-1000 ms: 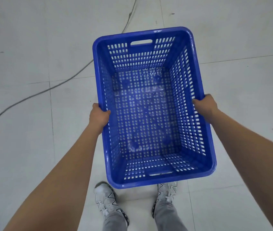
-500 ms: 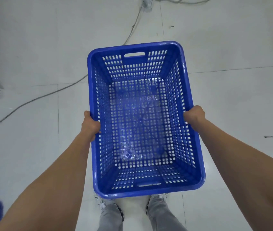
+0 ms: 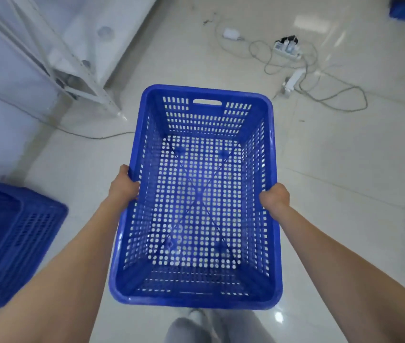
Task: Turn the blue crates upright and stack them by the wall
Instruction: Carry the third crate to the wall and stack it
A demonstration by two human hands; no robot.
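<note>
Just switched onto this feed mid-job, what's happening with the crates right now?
A person is carrying one blue crate upright, open side up and empty, above the tiled floor. The left hand grips its left long rim and the right hand grips the right one. Another blue crate sits at lower left. Cables and a power strip lie on the floor ahead.

Bare forearms without sleeves; grey trousers (image 3: 187, 330) cover the legs below.
</note>
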